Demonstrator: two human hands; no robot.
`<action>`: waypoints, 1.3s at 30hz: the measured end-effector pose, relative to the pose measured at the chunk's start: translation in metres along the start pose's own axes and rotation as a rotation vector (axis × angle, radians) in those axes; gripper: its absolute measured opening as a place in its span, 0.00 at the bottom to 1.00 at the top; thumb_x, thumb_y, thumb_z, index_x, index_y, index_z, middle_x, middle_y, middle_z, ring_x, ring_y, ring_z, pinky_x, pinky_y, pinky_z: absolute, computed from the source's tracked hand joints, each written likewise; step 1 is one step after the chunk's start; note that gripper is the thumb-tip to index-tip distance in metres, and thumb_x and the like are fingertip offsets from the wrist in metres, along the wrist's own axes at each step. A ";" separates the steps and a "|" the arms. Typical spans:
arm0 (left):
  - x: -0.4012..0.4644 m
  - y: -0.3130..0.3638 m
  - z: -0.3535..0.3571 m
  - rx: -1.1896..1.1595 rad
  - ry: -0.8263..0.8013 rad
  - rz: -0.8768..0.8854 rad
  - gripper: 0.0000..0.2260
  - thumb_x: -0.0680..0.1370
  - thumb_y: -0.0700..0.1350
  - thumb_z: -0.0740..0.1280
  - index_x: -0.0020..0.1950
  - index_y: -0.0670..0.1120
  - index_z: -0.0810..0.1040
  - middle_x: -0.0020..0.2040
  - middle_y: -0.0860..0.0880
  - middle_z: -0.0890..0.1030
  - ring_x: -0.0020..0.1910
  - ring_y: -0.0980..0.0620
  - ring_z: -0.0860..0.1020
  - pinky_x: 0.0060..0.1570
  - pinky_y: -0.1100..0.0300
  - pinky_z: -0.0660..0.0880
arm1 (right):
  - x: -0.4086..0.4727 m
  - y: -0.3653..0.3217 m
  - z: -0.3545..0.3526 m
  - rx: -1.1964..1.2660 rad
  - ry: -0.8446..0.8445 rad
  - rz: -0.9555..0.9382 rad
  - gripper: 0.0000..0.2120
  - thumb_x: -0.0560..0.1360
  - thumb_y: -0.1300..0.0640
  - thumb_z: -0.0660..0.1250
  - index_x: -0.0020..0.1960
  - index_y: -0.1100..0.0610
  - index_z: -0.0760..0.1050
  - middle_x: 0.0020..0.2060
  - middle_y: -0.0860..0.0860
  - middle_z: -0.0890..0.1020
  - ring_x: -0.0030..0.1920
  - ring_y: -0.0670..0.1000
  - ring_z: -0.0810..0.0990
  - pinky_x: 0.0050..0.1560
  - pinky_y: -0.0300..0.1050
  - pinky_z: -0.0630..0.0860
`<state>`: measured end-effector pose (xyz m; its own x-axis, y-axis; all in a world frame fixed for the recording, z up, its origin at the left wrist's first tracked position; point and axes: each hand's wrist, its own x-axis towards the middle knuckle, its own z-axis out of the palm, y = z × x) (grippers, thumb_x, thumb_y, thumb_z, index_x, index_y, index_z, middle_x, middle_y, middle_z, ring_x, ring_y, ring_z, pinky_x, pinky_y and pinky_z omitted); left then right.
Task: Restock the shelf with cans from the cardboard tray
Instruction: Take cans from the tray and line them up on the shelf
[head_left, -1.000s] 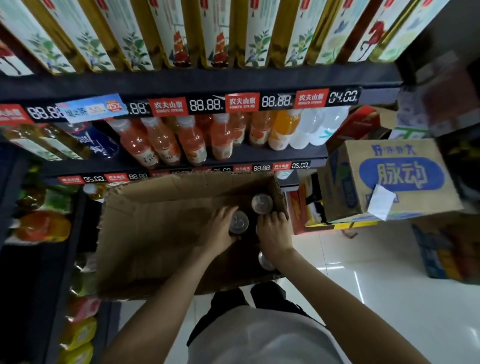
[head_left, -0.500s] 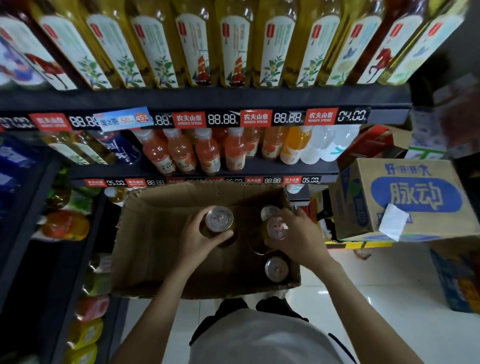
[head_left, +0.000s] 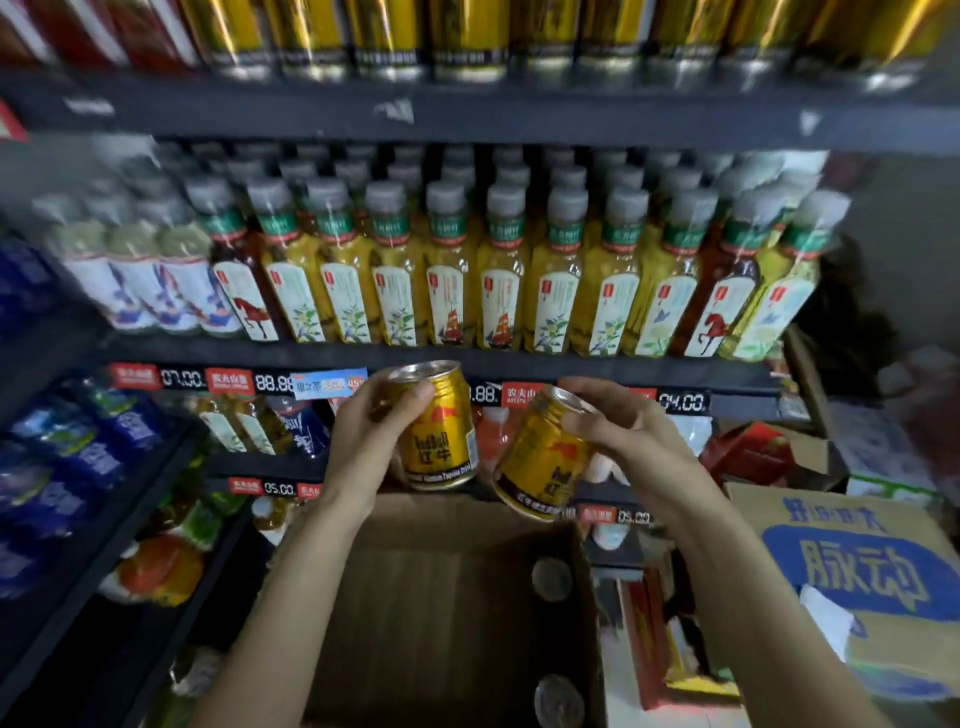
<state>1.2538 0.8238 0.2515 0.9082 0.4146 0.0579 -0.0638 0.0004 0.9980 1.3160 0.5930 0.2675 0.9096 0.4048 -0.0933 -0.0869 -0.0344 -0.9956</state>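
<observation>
Holding now: the left hand (head_left: 363, 447) wraps a gold Red Bull can (head_left: 439, 426) round its side, thumb near the rim, the can close to upright.
Right hand: the right hand (head_left: 631, 441) grasps a second gold can (head_left: 540, 465) from its upper part, fingers curled over the shoulder and lid; this can tilts, top leaning toward the hand.
Cans to each other: just beside one another, raised above the tray; whether they touch I cannot tell.
Cardboard tray: the cardboard tray (head_left: 441, 597) sits below the forearms, mostly bare, with two remaining cans (head_left: 551, 578) standing along its right wall.
Target shelf: probably the top shelf (head_left: 467, 111), where a row of matching gold cans (head_left: 467, 36) stands, blurred; above it the tea bottles (head_left: 498, 280) fill the next shelf down.
Handling: full cans of this kind should feel dense for their size, rigid while sealed, with smooth painted walls that can slip. A grip round the mid-body seems safest; a hold by the lid alone risks the can swinging.
Surroundings: price tags (head_left: 228, 382) line the shelf edge, and a blue-printed carton (head_left: 862, 577) lies to the right.
</observation>
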 end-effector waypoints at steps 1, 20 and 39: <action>0.004 0.014 0.003 -0.008 0.007 0.039 0.21 0.60 0.62 0.70 0.49 0.55 0.78 0.45 0.59 0.82 0.47 0.61 0.79 0.42 0.65 0.74 | 0.003 -0.015 -0.001 -0.002 0.002 -0.037 0.22 0.63 0.54 0.72 0.56 0.54 0.77 0.50 0.50 0.83 0.52 0.55 0.80 0.47 0.49 0.75; 0.096 0.234 0.092 0.155 0.087 0.717 0.20 0.72 0.63 0.65 0.54 0.50 0.77 0.49 0.56 0.80 0.51 0.60 0.78 0.49 0.62 0.75 | 0.051 -0.254 -0.033 -0.181 0.286 -0.696 0.18 0.71 0.49 0.70 0.59 0.54 0.78 0.53 0.51 0.81 0.52 0.47 0.79 0.46 0.36 0.75; 0.161 0.202 0.147 0.784 0.368 0.850 0.34 0.74 0.60 0.65 0.74 0.45 0.59 0.73 0.47 0.65 0.71 0.48 0.64 0.65 0.55 0.66 | 0.133 -0.241 -0.053 -0.509 0.533 -0.655 0.34 0.69 0.44 0.71 0.70 0.57 0.65 0.66 0.55 0.74 0.66 0.53 0.71 0.63 0.48 0.72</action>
<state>1.4476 0.7567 0.4665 0.5186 0.2482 0.8182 -0.1990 -0.8956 0.3978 1.4795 0.6064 0.4951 0.7905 0.0237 0.6120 0.5709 -0.3902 -0.7224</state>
